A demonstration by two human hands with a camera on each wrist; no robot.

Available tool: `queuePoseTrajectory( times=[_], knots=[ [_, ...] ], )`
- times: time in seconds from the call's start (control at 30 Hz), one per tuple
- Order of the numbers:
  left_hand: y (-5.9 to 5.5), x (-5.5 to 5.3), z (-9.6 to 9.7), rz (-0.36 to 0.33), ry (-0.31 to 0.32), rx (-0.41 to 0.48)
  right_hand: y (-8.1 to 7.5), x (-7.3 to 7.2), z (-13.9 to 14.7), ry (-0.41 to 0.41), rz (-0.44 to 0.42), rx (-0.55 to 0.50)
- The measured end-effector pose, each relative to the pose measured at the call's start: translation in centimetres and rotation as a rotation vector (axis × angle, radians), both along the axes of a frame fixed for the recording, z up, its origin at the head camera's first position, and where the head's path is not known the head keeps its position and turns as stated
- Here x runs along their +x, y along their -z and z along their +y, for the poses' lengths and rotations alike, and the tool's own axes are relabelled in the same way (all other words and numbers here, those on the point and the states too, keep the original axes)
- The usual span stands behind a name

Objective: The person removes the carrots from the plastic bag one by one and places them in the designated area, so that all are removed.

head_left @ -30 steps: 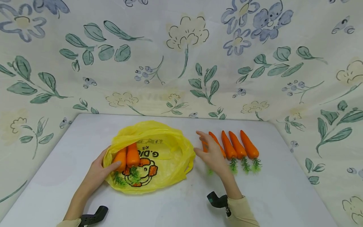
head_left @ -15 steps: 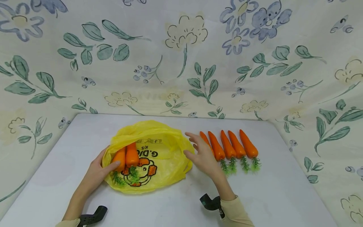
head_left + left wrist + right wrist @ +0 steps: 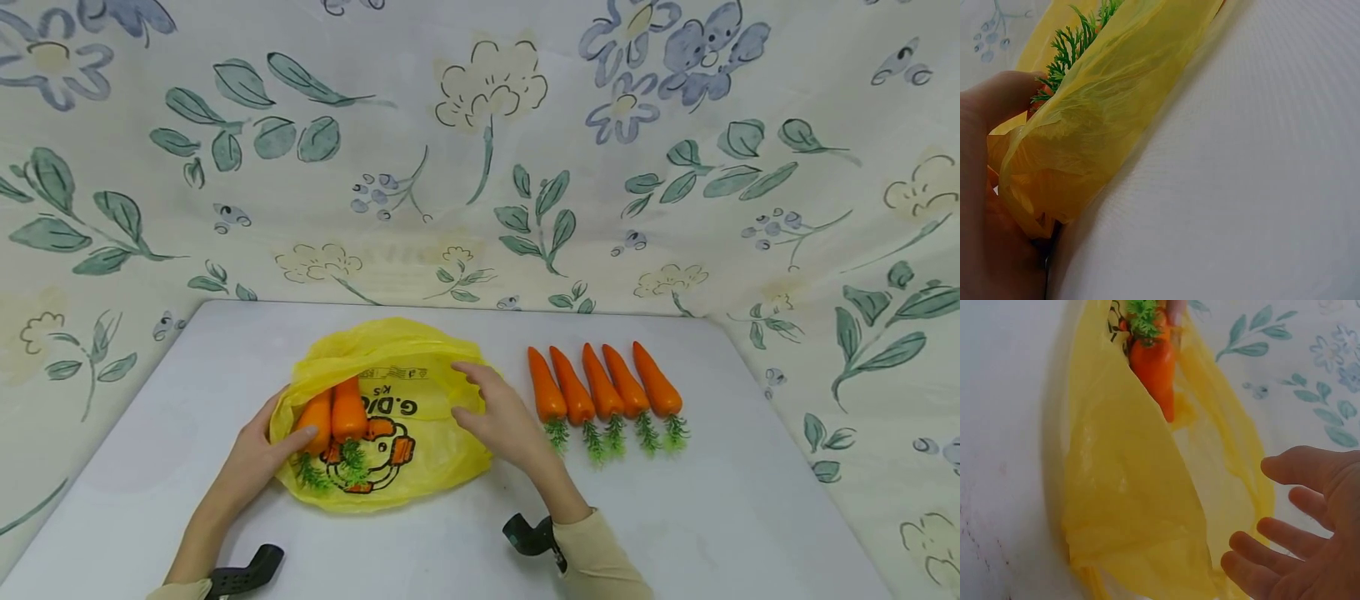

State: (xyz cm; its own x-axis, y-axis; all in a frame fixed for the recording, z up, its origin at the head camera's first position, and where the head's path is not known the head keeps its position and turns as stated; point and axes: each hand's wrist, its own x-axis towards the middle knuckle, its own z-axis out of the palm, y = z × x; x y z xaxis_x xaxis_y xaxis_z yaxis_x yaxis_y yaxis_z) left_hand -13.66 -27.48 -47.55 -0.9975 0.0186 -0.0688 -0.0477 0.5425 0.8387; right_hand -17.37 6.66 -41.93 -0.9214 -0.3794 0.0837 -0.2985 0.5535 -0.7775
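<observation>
A yellow plastic bag (image 3: 450, 454) with a printed cartoon lies on the table, its mouth spread wide. Two orange toy carrots with green tops sit inside at the left: an outer carrot (image 3: 318, 423) and an inner carrot (image 3: 350, 412). My left hand (image 3: 258, 450) grips the bag's left edge, thumb over the outer carrot; its other fingers are hidden behind the plastic. In the left wrist view, the thumb (image 3: 1007, 94) lies by the green leaves (image 3: 1072, 53). My right hand (image 3: 502, 421), holding nothing, hovers at the bag's right edge with fingers spread, as the right wrist view also shows.
Several more carrots (image 3: 602, 387) lie in a row on the white table (image 3: 720, 517), right of my right hand, tips pointing away. Behind the table's far edge hangs a floral cloth (image 3: 420, 208). Black cameras are strapped to both wrists.
My right hand has moved left, from over the leftmost carrot of the row to the bag's right edge. That carrot is uncovered now. My left hand and the bag have stayed nearly still.
</observation>
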Motion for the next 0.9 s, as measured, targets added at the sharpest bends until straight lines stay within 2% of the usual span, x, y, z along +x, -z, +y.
queuePoseTrajectory(
  times=[0.4,0.7,0.9],
  knots=[
    [0.0,0.0,0.0,0.006,0.001,-0.009,0.7,-0.8,-1.8,-0.013,-0.036,0.043],
    [0.1,0.0,0.0,-0.005,-0.005,-0.013,1.9,-1.3,-4.2,-0.095,-0.033,0.131],
    [0.2,-0.1,0.0,-0.007,-0.004,-0.015,2.3,-1.4,-5.7,-0.126,-0.064,0.156]
  ],
)
